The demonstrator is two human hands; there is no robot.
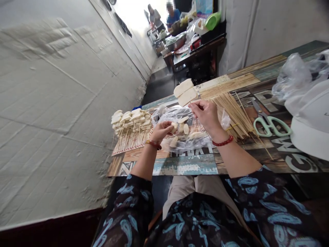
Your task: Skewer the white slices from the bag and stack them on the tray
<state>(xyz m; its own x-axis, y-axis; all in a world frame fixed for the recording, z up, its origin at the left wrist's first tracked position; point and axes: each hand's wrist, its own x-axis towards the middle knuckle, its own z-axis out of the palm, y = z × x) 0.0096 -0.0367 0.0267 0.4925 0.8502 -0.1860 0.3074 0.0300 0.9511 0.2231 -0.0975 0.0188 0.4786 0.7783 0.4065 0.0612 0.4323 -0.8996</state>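
Observation:
My right hand (205, 112) pinches a thin wooden skewer that carries two pale, flat oval slices (185, 92), held up above the table. Between the fingertips of my left hand (162, 131) is another pale slice (174, 127). Below and between the hands, several loose slices (186, 129) lie on a clear plastic bag (164, 115). Left of my left hand, a pile of skewered slices (132, 120) is stacked with its sticks pointing toward me. A bundle of bare wooden skewers (232, 113) lies just right of my right hand.
Scissors with pale green handles (272, 126) lie right of the skewers. A white cap (312, 120) and a crumpled plastic bag (293, 73) occupy the table's right end. A white wall (51, 120) runs close on the left. Two people are by a cluttered table (197, 51) farther back.

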